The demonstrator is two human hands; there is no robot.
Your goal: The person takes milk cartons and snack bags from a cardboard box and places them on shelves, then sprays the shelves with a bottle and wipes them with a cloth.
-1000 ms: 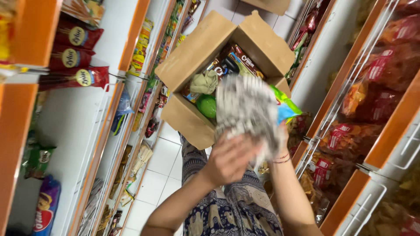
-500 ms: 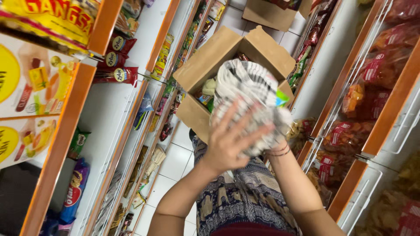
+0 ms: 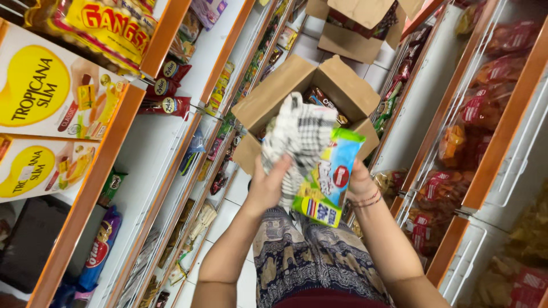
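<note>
Overhead and to both sides, you have orange-edged shelving: the left shelf unit (image 3: 142,142) runs along the left edge of the aisle with boxed goods at its top tiers and hanging sachets and small packets lower down, and the right shelf unit (image 3: 502,131) carries red and orange snack bags behind white wire fronts. Between them runs the white tiled floor (image 3: 228,205).

On that floor, just ahead of your legs, stands an open cardboard box (image 3: 342,85), flaps spread, with dark wrapped packets showing at its far inner edge. A second open cardboard box (image 3: 348,40) sits farther up the aisle, near the top edge of the view, apart from the first.

Above the near box's open mouth you hold a black-and-white checked cloth (image 3: 299,134), bunched up and standing roughly upright. Your left hand (image 3: 268,185) is curled around its lower end, fingers closed on the fabric. Touching the cloth on its right side is a green-and-blue snack packet (image 3: 331,177), tilted, its top corner near the box's right edge. Your right hand (image 3: 361,183) grips that packet from behind, fingers wrapped and mostly hidden by it; thin bracelets (image 3: 368,199) circle the wrist. Below, your patterned trousers (image 3: 308,256) fill the bottom middle.
</note>
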